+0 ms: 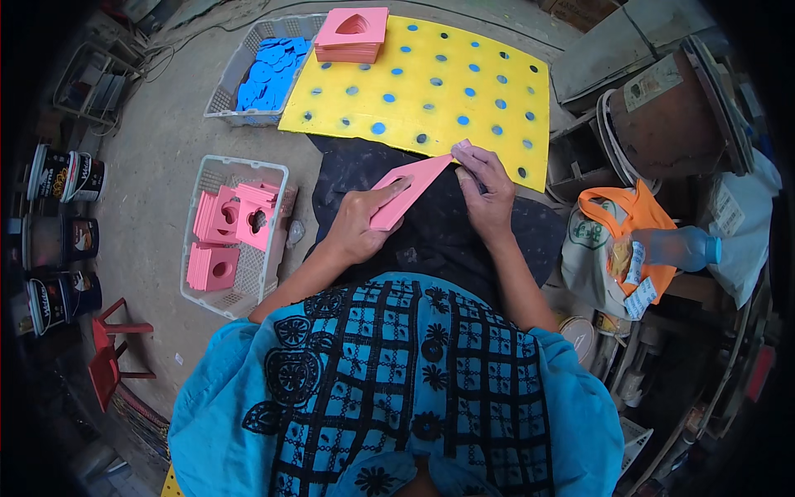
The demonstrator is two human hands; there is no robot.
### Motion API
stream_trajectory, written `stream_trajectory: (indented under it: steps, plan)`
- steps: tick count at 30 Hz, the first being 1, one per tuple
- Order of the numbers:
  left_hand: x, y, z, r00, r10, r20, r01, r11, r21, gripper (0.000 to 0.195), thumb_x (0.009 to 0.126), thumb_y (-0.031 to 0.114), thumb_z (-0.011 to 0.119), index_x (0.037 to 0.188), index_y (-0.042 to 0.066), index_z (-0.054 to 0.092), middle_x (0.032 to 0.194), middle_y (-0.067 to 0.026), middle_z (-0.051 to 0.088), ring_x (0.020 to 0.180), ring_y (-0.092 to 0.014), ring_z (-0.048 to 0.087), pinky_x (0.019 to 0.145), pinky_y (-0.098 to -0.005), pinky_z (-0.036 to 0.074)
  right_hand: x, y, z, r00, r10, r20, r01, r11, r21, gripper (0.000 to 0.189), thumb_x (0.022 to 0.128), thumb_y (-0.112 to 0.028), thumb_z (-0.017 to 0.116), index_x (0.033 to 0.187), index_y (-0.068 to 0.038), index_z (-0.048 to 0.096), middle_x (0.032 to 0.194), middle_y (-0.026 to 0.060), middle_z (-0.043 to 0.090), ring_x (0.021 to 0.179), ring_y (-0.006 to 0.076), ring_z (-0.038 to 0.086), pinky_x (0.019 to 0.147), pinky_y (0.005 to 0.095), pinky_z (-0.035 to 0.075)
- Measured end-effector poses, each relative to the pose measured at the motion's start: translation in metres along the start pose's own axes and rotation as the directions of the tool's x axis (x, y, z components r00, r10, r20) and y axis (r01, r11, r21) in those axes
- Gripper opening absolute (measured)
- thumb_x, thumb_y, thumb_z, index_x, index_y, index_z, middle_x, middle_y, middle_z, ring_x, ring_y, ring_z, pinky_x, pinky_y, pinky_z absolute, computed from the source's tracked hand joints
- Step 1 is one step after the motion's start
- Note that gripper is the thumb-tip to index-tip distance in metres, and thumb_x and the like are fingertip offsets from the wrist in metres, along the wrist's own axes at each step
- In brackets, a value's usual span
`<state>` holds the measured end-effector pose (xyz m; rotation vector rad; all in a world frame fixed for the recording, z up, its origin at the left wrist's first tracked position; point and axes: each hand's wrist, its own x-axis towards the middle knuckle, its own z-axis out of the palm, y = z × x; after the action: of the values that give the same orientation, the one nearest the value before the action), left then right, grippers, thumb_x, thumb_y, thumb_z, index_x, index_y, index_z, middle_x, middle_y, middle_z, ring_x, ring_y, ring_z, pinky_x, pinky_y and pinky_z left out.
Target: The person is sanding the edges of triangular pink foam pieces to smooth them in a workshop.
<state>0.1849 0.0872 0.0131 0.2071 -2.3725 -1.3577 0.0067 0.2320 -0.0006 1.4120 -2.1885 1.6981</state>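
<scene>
My left hand (366,217) grips a pink flat piece (411,186) with a cut-out hole, a thumb lying over the hole. The piece is tilted above a dark cloth on my lap. At its far right corner my right hand (487,189) pinches a small pale pink block (463,146) against the edge. Beyond both hands lies a yellow board (447,81) with rows of round holes. A stack of pink square pieces (351,37), the top one with a rounded triangular hole, rests on the board's far left corner.
A grey plastic basket (214,105) of blue pieces stands left of the board. Nearer is a clear plastic basket (276,248) with pink pieces. Paint buckets (84,177) and a red stool (105,348) are at left. Bags (590,261) and a plastic bottle (674,247) lie at right.
</scene>
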Motion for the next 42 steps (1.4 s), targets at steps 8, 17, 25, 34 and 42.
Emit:
stream_trajectory:
  steps: [8, 17, 25, 34, 42]
  plan:
    - [-0.002, 0.003, -0.001, 1.000, -0.021, 0.003, 0.020, 1.000, 0.021, 0.053, 0.073, 0.012, 0.061, 0.124, -0.002, 0.057, 0.106, -0.0297, 0.061, 0.089, -0.045, 0.061, 0.077, -0.0357, 0.051, -0.004, -0.003, 0.001, 0.986, 0.152, -0.068, -0.134, 0.967, 0.218, 0.027, 0.079, 0.007, 0.063, 0.104, 0.000, 0.068, 0.105, 0.0143, 0.066, 0.105, 0.0262, 0.063, 0.093, 0.0325, 0.048]
    - [-0.001, 0.001, 0.004, 0.998, 0.023, -0.054, -0.020, 0.998, 0.055, 0.054, 0.073, 0.012, 0.063, 0.124, -0.001, 0.057, 0.105, -0.0298, 0.061, 0.091, -0.045, 0.060, 0.078, -0.0384, 0.051, -0.013, -0.045, 0.007, 0.978, -0.189, 0.085, 0.195, 0.978, -0.072, 0.031, 0.075, 0.012, 0.063, 0.103, -0.001, 0.067, 0.104, 0.0153, 0.064, 0.099, 0.0308, 0.064, 0.088, 0.0367, 0.051]
    - [0.001, 0.002, 0.004, 0.998, 0.018, -0.062, -0.015, 0.999, 0.046, 0.052, 0.073, 0.008, 0.065, 0.123, -0.002, 0.057, 0.103, -0.0311, 0.060, 0.091, -0.046, 0.060, 0.077, -0.0364, 0.051, -0.014, -0.044, 0.008, 0.965, -0.241, 0.102, 0.249, 0.965, -0.081, 0.030, 0.074, 0.012, 0.063, 0.100, -0.001, 0.067, 0.103, 0.0149, 0.064, 0.099, 0.0312, 0.063, 0.086, 0.0363, 0.051]
    - [-0.002, 0.008, 0.002, 0.997, -0.051, -0.057, 0.049, 0.999, -0.023, 0.053, 0.073, 0.007, 0.064, 0.124, -0.004, 0.056, 0.107, -0.0300, 0.061, 0.098, -0.043, 0.062, 0.081, -0.0348, 0.050, -0.008, -0.012, -0.003, 0.998, -0.066, 0.003, 0.064, 0.963, -0.262, 0.033, 0.081, 0.007, 0.060, 0.114, 0.000, 0.061, 0.106, 0.0127, 0.064, 0.092, 0.0251, 0.064, 0.077, 0.0309, 0.052]
    - [0.009, 0.027, -0.005, 0.985, -0.144, -0.092, 0.118, 0.963, -0.243, 0.049, 0.075, 0.013, 0.060, 0.121, -0.004, 0.059, 0.095, -0.0179, 0.068, 0.085, -0.022, 0.065, 0.077, -0.0300, 0.047, -0.025, 0.015, -0.046, 0.747, 0.665, -0.017, -0.419, 0.490, 0.765, 0.039, 0.086, -0.003, 0.062, 0.124, 0.002, 0.055, 0.102, 0.0058, 0.062, 0.071, 0.0067, 0.052, 0.053, 0.0182, 0.041]
